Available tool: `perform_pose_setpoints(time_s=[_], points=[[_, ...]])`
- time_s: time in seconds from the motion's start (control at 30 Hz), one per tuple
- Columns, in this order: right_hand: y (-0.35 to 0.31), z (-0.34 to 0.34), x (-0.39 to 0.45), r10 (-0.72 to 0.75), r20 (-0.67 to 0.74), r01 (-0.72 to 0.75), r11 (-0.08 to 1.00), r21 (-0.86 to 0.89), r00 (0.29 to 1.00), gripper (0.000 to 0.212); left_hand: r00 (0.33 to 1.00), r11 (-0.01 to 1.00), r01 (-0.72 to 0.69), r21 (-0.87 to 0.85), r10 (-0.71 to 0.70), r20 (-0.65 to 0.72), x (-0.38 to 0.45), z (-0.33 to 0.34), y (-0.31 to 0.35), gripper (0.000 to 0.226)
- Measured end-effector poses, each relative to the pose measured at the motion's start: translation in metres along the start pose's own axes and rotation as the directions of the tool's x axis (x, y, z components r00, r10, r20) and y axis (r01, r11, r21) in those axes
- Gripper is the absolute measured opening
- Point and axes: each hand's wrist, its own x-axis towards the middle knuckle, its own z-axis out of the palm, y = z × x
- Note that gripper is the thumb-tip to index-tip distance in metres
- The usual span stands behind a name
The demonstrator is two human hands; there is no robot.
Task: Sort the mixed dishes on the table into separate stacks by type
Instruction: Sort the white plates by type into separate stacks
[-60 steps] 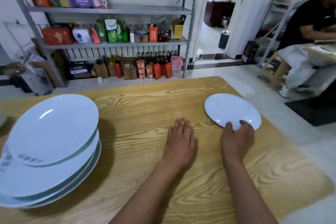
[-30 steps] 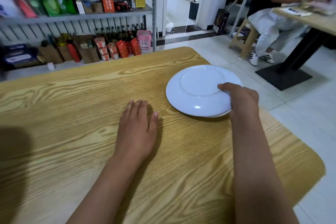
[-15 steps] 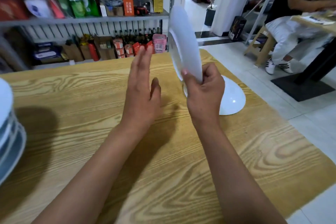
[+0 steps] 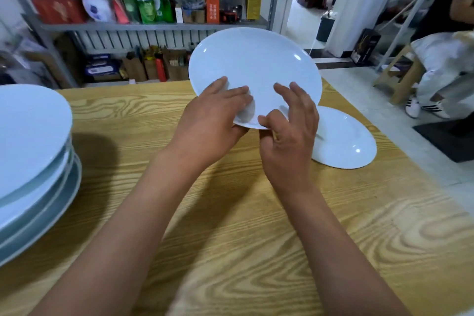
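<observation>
Item: small white plate (image 4: 254, 64), plain, glossy, held tilted above the table (image 4: 230, 226), far middle. Left hand (image 4: 213, 118) grips its near rim; right hand (image 4: 289, 131) lies against it with fingers spread and half-curled, grip not determinable. Step, as judged: placing; the next move calls for lowering it level onto the matching plate (image 4: 343, 141) at right, not the large stack (image 4: 30, 136) at left.

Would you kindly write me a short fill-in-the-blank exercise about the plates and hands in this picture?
The lifted plate has ____ hands on it, the left hand and the right hand.
A second plate lies on the table to the ____ of both hands.
The stack of larger plates stands at the table's ____ side.
Missing words: two; right; left.
</observation>
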Motion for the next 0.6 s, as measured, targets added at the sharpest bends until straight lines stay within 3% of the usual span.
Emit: perform_pose_setpoints(time_s=[0.17, 0.27, 0.37, 0.47, 0.6], points=[[-0.007, 0.005, 0.003, 0.024, -0.051, -0.024, 1.0, -0.003, 0.998, 0.018, 0.998, 0.998, 0.044, 0.034, -0.042, -0.057, 0.0, -0.01, 0.004, 0.036], [-0.02, 0.006, 0.002, 0.098, -0.042, -0.097, 0.995, 0.018, 0.994, 0.05, 0.989, 0.99, 0.137, 0.006, -0.137, -0.058, -0.006, -0.015, 0.007, 0.031], [-0.035, -0.003, 0.001, 0.275, 0.002, -0.274, 0.957, 0.098, 0.961, 0.084, 0.979, 0.989, 0.148, -0.023, -0.15, -0.139, -0.021, -0.027, 0.012, 0.032], [-0.053, -0.008, 0.005, 0.335, 0.054, -0.339, 0.931, 0.137, 0.941, 0.093, 0.975, 0.994, 0.104, 0.013, -0.099, -0.201, -0.042, -0.057, 0.012, 0.03], [-0.113, -0.001, 0.013, 0.29, 0.127, -0.312, 0.924, 0.221, 0.949, 0.097, 0.949, 0.987, 0.119, 0.11, -0.081, -0.305, -0.077, -0.117, -0.01, 0.028]])
